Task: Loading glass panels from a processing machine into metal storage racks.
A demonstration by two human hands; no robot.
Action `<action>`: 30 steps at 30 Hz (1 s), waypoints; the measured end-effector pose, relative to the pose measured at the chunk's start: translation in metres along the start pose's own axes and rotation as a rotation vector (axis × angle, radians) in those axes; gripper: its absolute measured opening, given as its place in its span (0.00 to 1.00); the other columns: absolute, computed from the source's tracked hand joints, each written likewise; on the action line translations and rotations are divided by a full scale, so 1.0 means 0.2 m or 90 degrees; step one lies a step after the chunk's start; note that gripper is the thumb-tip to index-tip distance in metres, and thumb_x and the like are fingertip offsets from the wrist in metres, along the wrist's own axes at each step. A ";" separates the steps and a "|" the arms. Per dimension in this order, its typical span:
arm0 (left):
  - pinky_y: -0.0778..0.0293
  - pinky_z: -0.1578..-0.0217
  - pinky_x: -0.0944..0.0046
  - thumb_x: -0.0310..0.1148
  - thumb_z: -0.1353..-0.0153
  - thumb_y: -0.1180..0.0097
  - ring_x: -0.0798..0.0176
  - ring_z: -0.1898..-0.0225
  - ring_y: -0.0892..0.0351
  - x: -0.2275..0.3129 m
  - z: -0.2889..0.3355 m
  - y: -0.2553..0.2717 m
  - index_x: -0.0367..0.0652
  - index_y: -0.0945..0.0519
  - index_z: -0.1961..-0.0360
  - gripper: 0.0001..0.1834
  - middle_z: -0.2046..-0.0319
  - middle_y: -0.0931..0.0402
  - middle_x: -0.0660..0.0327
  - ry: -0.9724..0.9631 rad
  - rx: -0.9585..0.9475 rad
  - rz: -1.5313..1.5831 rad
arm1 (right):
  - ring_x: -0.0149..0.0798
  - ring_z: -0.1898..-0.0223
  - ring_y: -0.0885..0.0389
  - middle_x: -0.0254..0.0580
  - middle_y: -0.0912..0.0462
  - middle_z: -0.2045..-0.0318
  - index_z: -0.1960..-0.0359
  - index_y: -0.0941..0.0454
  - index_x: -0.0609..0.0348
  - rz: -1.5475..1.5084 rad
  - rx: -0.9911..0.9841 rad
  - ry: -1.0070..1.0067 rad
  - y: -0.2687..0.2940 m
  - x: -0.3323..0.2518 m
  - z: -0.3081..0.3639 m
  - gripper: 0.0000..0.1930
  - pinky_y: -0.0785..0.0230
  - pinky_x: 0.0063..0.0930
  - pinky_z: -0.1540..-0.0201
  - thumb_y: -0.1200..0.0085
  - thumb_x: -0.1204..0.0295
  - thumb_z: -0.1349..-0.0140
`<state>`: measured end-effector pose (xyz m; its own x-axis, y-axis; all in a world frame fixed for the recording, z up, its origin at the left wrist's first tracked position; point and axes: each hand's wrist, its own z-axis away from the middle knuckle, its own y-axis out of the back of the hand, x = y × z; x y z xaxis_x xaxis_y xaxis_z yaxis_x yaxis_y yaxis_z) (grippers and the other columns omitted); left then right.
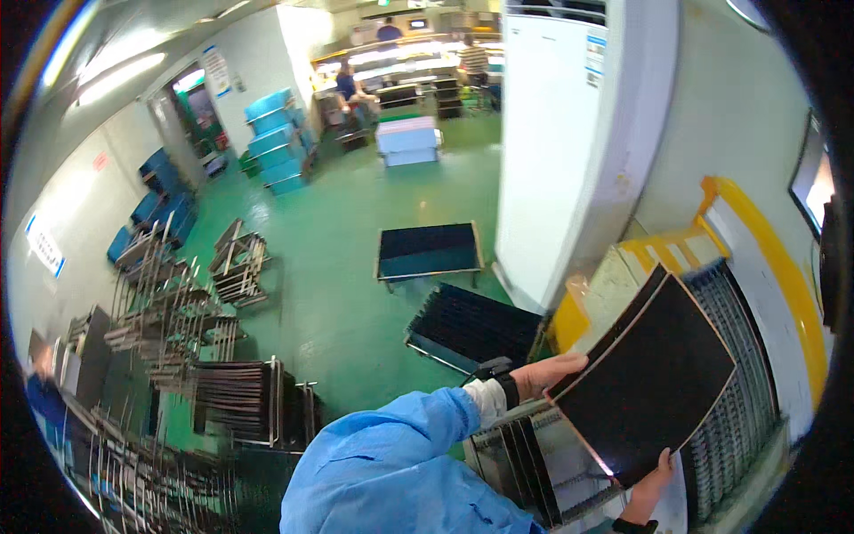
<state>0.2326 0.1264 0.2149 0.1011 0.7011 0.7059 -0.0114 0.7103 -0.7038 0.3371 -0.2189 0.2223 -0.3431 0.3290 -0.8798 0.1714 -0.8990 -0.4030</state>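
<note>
In front of me, tilted, is a thin black board point(649, 378) with copper-coloured edges. My left hand point(553, 372) grips its left edge, the fingers partly hidden behind it. At the lower edge, my right hand point(649, 491) is closed around the board near its bottom corner. A dark strip along the upper left edge looks like a second board behind the first, though I cannot tell for sure. Beneath my hands stands a rack point(485, 458) with several dark boards point(525, 467) upright in it. A grey ribbed, slotted rack point(734, 392) lies just right of the held board.
Yellow-edged equipment point(769, 258) and a tall white cabinet point(551, 133) stand to the right. Two low racks point(427, 254) of dark boards sit on the green floor. Metal racks point(169, 320) crowd the left. Blue bins point(276, 142) and seated people are farther back.
</note>
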 end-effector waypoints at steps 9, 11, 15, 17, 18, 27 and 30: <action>0.29 0.44 0.59 0.50 0.30 0.53 0.60 0.49 0.22 0.13 -0.58 -0.09 0.40 0.28 0.39 0.28 0.46 0.23 0.60 0.087 0.089 -0.092 | 0.39 0.54 0.22 0.44 0.20 0.56 0.51 0.24 0.68 -0.010 0.232 0.150 0.57 -0.33 0.02 0.16 0.32 0.38 0.47 0.48 0.66 0.33; 0.31 0.40 0.58 0.48 0.31 0.51 0.59 0.45 0.23 0.13 -0.75 -0.24 0.41 0.28 0.39 0.26 0.46 0.23 0.59 0.068 0.009 -0.081 | 0.40 0.57 0.21 0.44 0.18 0.58 0.55 0.23 0.67 -0.023 0.285 0.146 0.88 -0.40 0.03 0.15 0.31 0.37 0.49 0.44 0.66 0.36; 0.40 0.35 0.62 0.33 0.37 0.42 0.58 0.37 0.31 0.12 -1.03 -0.02 0.36 0.32 0.36 0.29 0.42 0.26 0.53 -0.367 -0.115 -0.754 | 0.41 0.58 0.20 0.43 0.18 0.60 0.54 0.23 0.69 0.007 0.342 0.170 1.10 -0.53 0.02 0.19 0.30 0.37 0.50 0.41 0.64 0.38; 0.35 0.39 0.64 0.31 0.40 0.41 0.58 0.42 0.27 0.12 -1.22 -0.30 0.37 0.29 0.38 0.28 0.48 0.23 0.49 -0.080 0.029 -0.223 | 0.46 0.58 0.19 0.46 0.17 0.60 0.52 0.23 0.66 0.053 0.309 0.169 1.14 -0.60 0.04 0.23 0.31 0.37 0.47 0.39 0.60 0.41; 0.35 0.39 0.64 0.31 0.40 0.41 0.58 0.42 0.27 0.12 -1.27 -0.31 0.37 0.29 0.38 0.28 0.48 0.23 0.49 -0.079 0.023 -0.225 | 0.46 0.58 0.19 0.46 0.17 0.60 0.52 0.23 0.66 0.050 0.313 0.174 1.20 -0.60 0.00 0.23 0.31 0.37 0.47 0.39 0.60 0.41; 0.39 0.39 0.43 0.48 0.44 0.37 0.42 0.39 0.33 -0.25 -1.17 -0.46 0.49 0.22 0.43 0.28 0.42 0.28 0.50 -0.456 -0.017 -1.095 | 0.58 0.36 0.38 0.50 0.39 0.32 0.31 0.41 0.49 0.967 0.669 0.303 0.52 -0.34 -0.17 0.43 0.43 0.54 0.37 0.33 0.63 0.50; 0.43 0.38 0.41 0.54 0.43 0.39 0.38 0.35 0.41 -0.31 -1.20 -0.45 0.53 0.24 0.40 0.31 0.35 0.35 0.49 -0.375 -0.032 -1.262 | 0.58 0.35 0.39 0.51 0.40 0.32 0.33 0.39 0.54 0.993 0.489 0.441 0.38 -0.26 -0.25 0.41 0.43 0.54 0.37 0.33 0.61 0.49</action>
<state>0.4655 0.0035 0.2157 -0.3220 -0.9069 0.2719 -0.2898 0.3678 0.8836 0.4133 -0.2894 0.2250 0.1143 -0.9443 -0.3085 -0.5462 -0.3191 0.7745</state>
